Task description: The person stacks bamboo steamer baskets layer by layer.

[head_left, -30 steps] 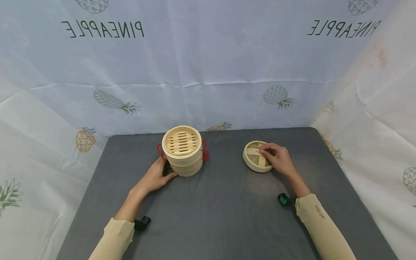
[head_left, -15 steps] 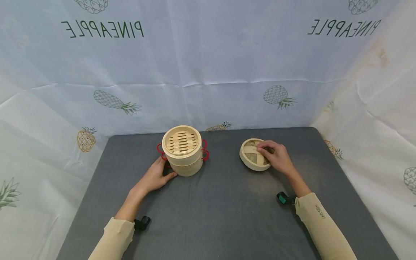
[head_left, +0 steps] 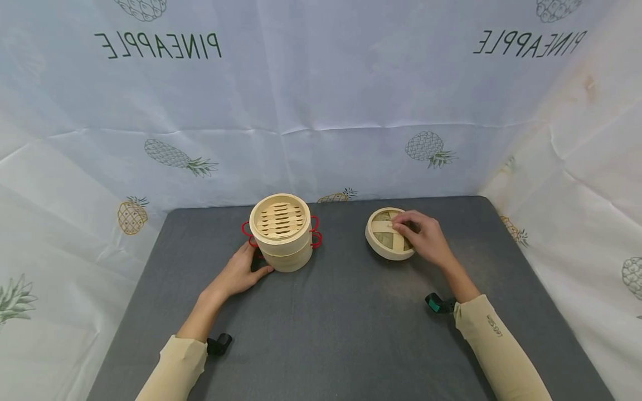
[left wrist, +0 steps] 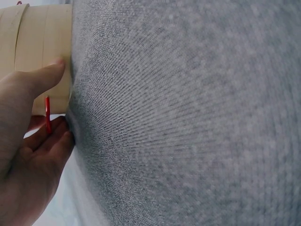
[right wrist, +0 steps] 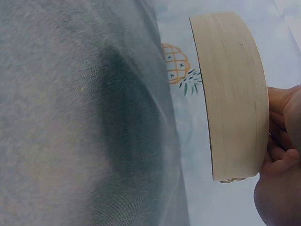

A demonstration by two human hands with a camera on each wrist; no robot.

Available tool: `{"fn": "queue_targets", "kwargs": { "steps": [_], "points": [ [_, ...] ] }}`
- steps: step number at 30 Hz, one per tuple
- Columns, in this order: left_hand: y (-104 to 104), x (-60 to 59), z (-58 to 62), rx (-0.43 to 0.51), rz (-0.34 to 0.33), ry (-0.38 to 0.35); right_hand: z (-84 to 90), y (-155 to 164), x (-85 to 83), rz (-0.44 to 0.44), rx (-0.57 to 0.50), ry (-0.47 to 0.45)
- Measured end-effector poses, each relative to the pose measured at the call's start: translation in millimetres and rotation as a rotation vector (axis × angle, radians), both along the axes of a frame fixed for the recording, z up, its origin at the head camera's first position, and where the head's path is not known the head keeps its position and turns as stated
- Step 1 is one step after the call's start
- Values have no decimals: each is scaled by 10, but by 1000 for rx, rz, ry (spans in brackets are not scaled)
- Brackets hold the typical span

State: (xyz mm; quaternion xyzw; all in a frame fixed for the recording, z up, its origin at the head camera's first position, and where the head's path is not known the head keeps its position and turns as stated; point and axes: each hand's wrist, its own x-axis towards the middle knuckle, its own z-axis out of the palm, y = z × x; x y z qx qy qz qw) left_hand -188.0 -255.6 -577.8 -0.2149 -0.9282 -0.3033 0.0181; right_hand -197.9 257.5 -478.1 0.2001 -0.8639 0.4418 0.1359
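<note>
A stacked bamboo steamer [head_left: 287,252] with a slotted top tier and red side handles stands at the left of the table. My left hand [head_left: 242,271] holds its lower left side; in the left wrist view the thumb [left wrist: 49,75] lies on the bottom tier [left wrist: 54,35] and the fingers are curled beside a red handle [left wrist: 48,114]. To the right, my right hand [head_left: 425,236] pinches the cross strap on top of a round bamboo steamer lid [head_left: 383,240]. In the right wrist view the lid [right wrist: 233,103] hangs level above the table, its shadow beneath; the fingertips are partly hidden.
The dark grey table [head_left: 321,334] has its back edge against a white curtain [head_left: 311,100] printed with pineapples. A stretch of table lies between the steamer and the lid. Dark wrist cameras are strapped below both hands.
My right hand has lifted the steamer lid and carried it slightly left and away from me. My left hand and the steamer have stayed in place.
</note>
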Motion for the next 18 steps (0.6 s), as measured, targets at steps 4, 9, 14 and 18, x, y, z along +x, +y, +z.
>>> {"fn": "queue_targets", "kwargs": {
  "steps": [4, 9, 14, 18],
  "points": [
    [-14, -14, -18, 0, -7, 0, 60, -27, -7, -10, -17, 12],
    [-25, -9, -5, 0, -8, 17, 123, -67, -13, -8, -20, 20],
    [-11, 10, 26, 12, -11, 17, 171, -120, -11, -5, -27, 19],
    [43, 70, 133, 48, -23, 38, 205, -158, -2, -5, -34, 23]
  ]
}}
